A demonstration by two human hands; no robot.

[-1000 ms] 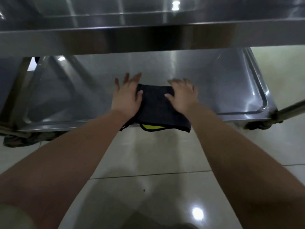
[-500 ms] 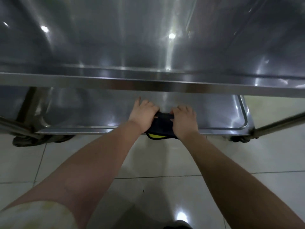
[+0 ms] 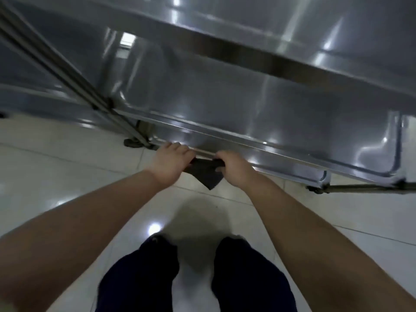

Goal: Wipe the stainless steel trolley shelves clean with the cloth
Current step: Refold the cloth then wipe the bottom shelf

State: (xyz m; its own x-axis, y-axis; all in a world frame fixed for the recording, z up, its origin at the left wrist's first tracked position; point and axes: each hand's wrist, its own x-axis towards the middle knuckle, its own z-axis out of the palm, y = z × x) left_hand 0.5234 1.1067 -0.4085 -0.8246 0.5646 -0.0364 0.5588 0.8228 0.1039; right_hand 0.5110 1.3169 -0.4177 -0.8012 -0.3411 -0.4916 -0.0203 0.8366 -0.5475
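**A:** What's the room like?

**B:** Pale, glossy floor tiles spread from 3 round to 9 o'clock, with lamp glare on them. The steel trolley fills 10 to 2 o'clock.

**A:** And its surfaces?

**B:** The upper shelf crosses at 12 o'clock, blurred. The lower shelf lies beneath it, shiny and streaked with reflections, its front rim slanting toward 4 o'clock. Dark trouser legs stand at 6 o'clock.

**A:** Where's the cloth?

**B:** The dark cloth is mid-view at that front rim, one corner hanging toward 6 o'clock. The left hand grips its 9 o'clock end and the right hand its 3 o'clock end, fingers curled round it. A caster sits at 9 o'clock.
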